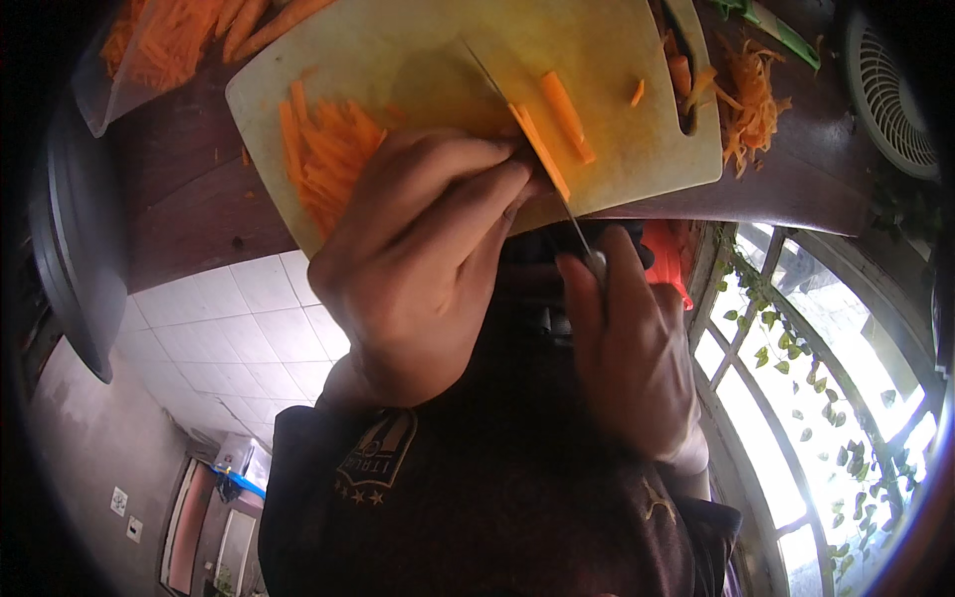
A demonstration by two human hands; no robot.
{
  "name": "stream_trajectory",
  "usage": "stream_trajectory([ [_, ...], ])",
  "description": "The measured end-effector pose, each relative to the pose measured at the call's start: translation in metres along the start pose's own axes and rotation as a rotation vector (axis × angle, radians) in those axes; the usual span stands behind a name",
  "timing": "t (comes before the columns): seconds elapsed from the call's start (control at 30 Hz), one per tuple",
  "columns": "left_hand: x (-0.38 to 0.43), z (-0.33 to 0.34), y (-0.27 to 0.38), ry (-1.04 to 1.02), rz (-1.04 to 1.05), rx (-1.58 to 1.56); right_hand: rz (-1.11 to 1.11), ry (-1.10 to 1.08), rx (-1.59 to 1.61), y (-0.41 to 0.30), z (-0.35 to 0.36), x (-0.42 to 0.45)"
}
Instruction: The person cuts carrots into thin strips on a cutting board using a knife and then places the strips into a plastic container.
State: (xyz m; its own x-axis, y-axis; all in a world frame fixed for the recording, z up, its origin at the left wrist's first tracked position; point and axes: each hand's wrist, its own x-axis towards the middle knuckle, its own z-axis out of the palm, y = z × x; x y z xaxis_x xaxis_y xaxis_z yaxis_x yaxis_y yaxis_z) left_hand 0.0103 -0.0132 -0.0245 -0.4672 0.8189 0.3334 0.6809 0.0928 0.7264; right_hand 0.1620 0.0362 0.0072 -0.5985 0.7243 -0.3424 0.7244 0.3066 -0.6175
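Observation:
My right hand [634, 343] is closed around the handle of a kitchen knife [486, 71], its thin blade standing edge-down across the cutting board [448, 45]. Against the blade's right face leans a thin carrot slice [543, 153]. My left hand [425, 261] has its fingertips bunched close to the blade's left side, gripping a carrot piece that the fingers hide. Just right of the knife lies a loose carrot stick [567, 116]. A pile of carrot strips [328, 149] rests at the board's left, partly behind my left hand.
Upper left, a clear plastic container [112, 89] holds shredded carrot beside whole carrots [257, 30]. Carrot peelings [753, 104] lie on the dark table [186, 186] past the board's slotted handle, near a green peeler [783, 33]. A white plastic basket [891, 97] stands far right.

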Motion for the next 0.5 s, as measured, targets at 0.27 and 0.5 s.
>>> stream_trajectory([
  [0.27,-0.003,-0.002,0.001,0.015,0.086,0.051,-0.044,0.014,0.179,0.009,0.002,0.001],
  [0.5,-0.008,-0.005,0.001,0.001,0.095,0.068,0.040,-0.063,0.264,0.015,-0.004,-0.001],
])
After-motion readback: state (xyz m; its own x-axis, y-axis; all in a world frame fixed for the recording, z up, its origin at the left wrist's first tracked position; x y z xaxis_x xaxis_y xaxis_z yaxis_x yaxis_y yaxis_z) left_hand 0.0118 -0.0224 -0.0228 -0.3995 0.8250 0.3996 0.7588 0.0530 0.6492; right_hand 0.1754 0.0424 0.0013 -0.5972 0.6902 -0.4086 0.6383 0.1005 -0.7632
